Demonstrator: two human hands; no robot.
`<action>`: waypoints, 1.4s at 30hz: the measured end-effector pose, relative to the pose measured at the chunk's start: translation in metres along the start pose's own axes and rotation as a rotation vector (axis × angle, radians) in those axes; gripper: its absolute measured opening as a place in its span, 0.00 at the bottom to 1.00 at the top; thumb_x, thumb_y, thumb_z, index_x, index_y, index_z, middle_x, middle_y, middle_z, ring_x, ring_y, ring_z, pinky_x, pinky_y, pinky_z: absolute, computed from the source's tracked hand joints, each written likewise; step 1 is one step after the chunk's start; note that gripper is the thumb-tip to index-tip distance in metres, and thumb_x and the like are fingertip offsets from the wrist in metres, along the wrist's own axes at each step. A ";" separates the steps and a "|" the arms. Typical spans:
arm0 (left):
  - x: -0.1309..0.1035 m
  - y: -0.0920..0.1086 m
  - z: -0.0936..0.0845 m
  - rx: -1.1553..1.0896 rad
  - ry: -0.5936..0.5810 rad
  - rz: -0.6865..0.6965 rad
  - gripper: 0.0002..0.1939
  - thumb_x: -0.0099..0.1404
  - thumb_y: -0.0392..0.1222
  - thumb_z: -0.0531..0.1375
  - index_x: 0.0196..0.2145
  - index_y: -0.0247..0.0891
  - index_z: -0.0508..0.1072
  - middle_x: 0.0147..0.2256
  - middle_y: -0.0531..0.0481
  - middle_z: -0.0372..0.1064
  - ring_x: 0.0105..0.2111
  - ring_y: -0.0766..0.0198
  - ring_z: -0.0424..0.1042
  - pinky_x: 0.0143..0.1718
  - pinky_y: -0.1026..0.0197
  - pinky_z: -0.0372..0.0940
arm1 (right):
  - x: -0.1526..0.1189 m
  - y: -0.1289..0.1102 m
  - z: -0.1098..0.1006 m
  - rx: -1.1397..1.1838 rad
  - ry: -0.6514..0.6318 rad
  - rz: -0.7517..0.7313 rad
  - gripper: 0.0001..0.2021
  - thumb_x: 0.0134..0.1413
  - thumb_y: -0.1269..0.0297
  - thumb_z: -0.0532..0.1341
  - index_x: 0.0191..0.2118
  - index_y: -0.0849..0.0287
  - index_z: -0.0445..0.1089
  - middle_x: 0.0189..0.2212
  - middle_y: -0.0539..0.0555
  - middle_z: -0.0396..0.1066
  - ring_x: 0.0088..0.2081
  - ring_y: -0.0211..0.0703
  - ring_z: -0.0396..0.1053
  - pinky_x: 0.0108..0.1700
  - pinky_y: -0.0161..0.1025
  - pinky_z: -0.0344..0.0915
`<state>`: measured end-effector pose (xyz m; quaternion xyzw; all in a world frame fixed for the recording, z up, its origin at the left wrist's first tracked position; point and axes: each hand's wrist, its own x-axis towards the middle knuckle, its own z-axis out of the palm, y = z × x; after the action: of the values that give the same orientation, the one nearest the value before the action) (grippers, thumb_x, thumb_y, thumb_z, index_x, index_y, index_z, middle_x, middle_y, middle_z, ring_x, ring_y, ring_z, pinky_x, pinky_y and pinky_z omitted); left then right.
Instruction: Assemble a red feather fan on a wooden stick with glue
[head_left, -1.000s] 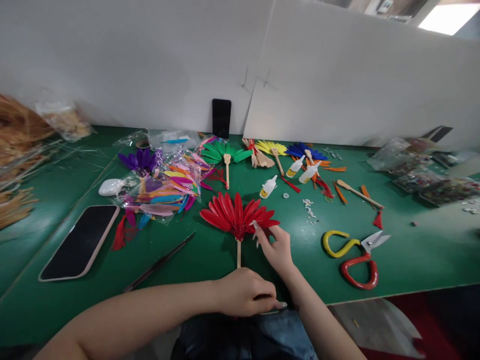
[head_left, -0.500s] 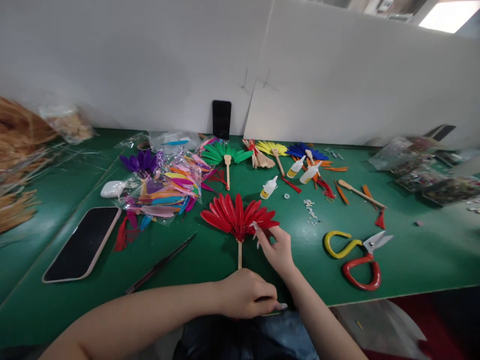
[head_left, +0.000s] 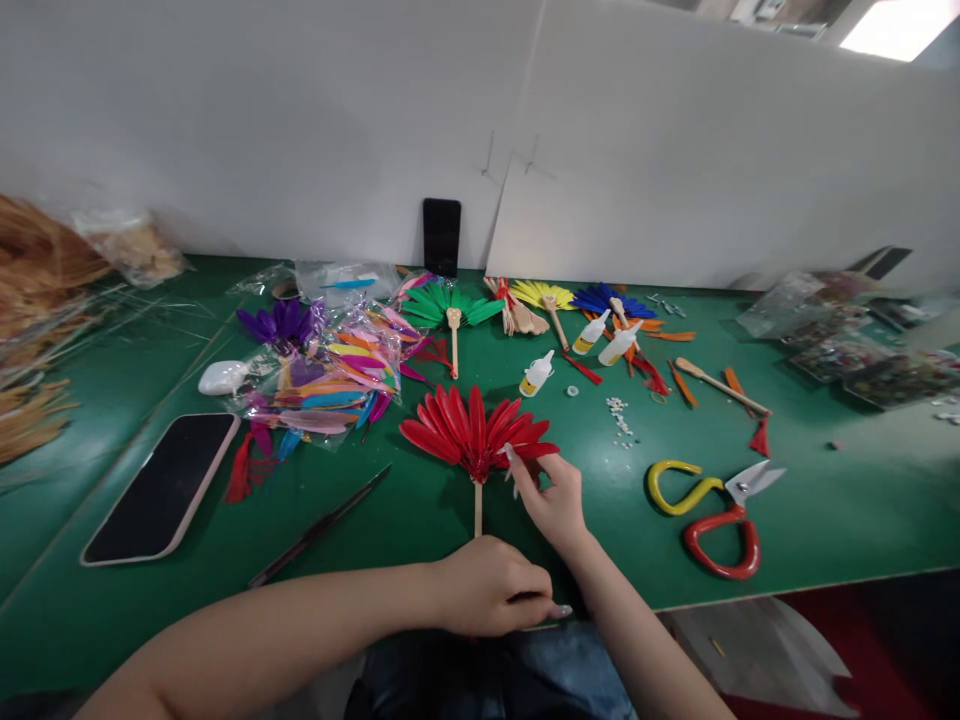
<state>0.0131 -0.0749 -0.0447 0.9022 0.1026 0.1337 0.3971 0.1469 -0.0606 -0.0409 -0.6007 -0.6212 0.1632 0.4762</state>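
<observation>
A red feather fan (head_left: 477,430) lies upright in front of me on the green table, its thin wooden handle pointing toward me. My left hand (head_left: 495,588) is closed over the lower end of that handle, near the table's front edge. At the fan's lower right feathers, my right hand (head_left: 546,488) has its thumb and fingertips pressed together on a red feather. Behind the fan stands a small glue bottle (head_left: 535,376). Green (head_left: 454,312), yellow (head_left: 550,300) and blue (head_left: 615,304) feather fans lie farther back.
Scissors (head_left: 724,505) lie at the right, tweezers (head_left: 321,525) and a phone (head_left: 161,490) at the left. Bagged colourful feathers (head_left: 345,370) are at back left. Two more glue bottles (head_left: 592,332) and small white beads (head_left: 619,418) sit behind my right hand.
</observation>
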 end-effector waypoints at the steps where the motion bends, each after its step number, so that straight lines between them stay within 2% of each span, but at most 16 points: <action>1: 0.000 0.000 0.000 -0.001 0.000 0.003 0.13 0.65 0.43 0.54 0.25 0.37 0.70 0.19 0.54 0.66 0.21 0.69 0.65 0.23 0.68 0.54 | 0.000 0.000 0.000 -0.007 -0.007 -0.010 0.10 0.56 0.64 0.56 0.24 0.56 0.67 0.16 0.49 0.65 0.18 0.37 0.58 0.23 0.36 0.58; 5: 0.000 0.000 0.000 0.000 0.009 0.014 0.12 0.65 0.42 0.54 0.25 0.37 0.69 0.19 0.54 0.66 0.21 0.69 0.65 0.23 0.68 0.54 | 0.000 0.001 0.001 -0.018 -0.016 -0.048 0.09 0.56 0.65 0.56 0.26 0.56 0.68 0.17 0.49 0.66 0.18 0.36 0.58 0.22 0.35 0.58; 9: 0.000 0.000 0.001 0.012 0.008 0.016 0.12 0.64 0.42 0.54 0.25 0.37 0.69 0.19 0.54 0.65 0.20 0.69 0.65 0.22 0.68 0.53 | -0.001 0.004 0.002 0.000 -0.027 -0.072 0.06 0.56 0.66 0.56 0.33 0.58 0.70 0.20 0.51 0.69 0.19 0.36 0.61 0.22 0.34 0.60; 17: 0.000 0.000 0.000 0.041 -0.007 0.025 0.13 0.65 0.42 0.53 0.26 0.36 0.70 0.19 0.54 0.66 0.21 0.69 0.66 0.23 0.68 0.54 | -0.001 0.008 0.001 -0.001 0.016 -0.134 0.08 0.56 0.70 0.57 0.39 0.58 0.72 0.22 0.50 0.69 0.19 0.34 0.59 0.22 0.33 0.60; 20: 0.000 -0.001 0.000 0.038 -0.004 0.031 0.13 0.65 0.43 0.53 0.26 0.36 0.70 0.19 0.54 0.66 0.21 0.69 0.66 0.23 0.68 0.54 | -0.002 0.008 0.000 0.026 0.039 -0.132 0.07 0.55 0.71 0.57 0.38 0.58 0.71 0.22 0.49 0.69 0.19 0.34 0.59 0.22 0.33 0.59; 25: 0.000 -0.001 0.001 0.039 -0.002 0.030 0.12 0.65 0.42 0.54 0.25 0.36 0.69 0.19 0.54 0.66 0.21 0.69 0.65 0.23 0.68 0.53 | -0.003 0.007 0.001 0.017 0.004 -0.195 0.05 0.53 0.72 0.57 0.34 0.57 0.70 0.24 0.51 0.71 0.20 0.34 0.62 0.21 0.33 0.60; 32: 0.000 -0.002 0.002 0.019 -0.007 0.027 0.12 0.65 0.42 0.53 0.26 0.36 0.70 0.20 0.54 0.67 0.21 0.69 0.66 0.23 0.68 0.54 | -0.002 0.008 0.004 -0.036 -0.029 -0.240 0.07 0.56 0.71 0.56 0.38 0.57 0.71 0.25 0.52 0.73 0.23 0.36 0.67 0.24 0.32 0.64; 36: 0.000 -0.001 0.001 0.027 -0.005 0.019 0.12 0.65 0.42 0.54 0.26 0.36 0.70 0.20 0.54 0.67 0.22 0.68 0.66 0.24 0.68 0.55 | -0.002 0.009 0.004 -0.062 -0.039 -0.245 0.08 0.57 0.70 0.56 0.40 0.57 0.71 0.24 0.51 0.72 0.22 0.35 0.66 0.24 0.32 0.64; 40: 0.000 -0.001 0.000 0.044 -0.015 0.016 0.12 0.65 0.42 0.54 0.26 0.36 0.70 0.20 0.54 0.67 0.22 0.69 0.66 0.24 0.69 0.55 | -0.001 0.007 0.001 -0.043 0.021 -0.195 0.08 0.56 0.70 0.56 0.40 0.58 0.71 0.23 0.50 0.71 0.20 0.34 0.62 0.23 0.32 0.61; 42: 0.000 -0.001 0.000 0.052 -0.016 0.020 0.12 0.65 0.43 0.54 0.26 0.36 0.70 0.20 0.54 0.67 0.22 0.69 0.66 0.24 0.69 0.55 | 0.000 0.005 0.000 -0.031 0.075 -0.149 0.06 0.56 0.70 0.57 0.36 0.59 0.71 0.20 0.49 0.68 0.18 0.33 0.58 0.21 0.32 0.59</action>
<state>0.0128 -0.0748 -0.0455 0.9143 0.0937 0.1276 0.3728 0.1503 -0.0597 -0.0451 -0.5659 -0.6481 0.0949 0.5006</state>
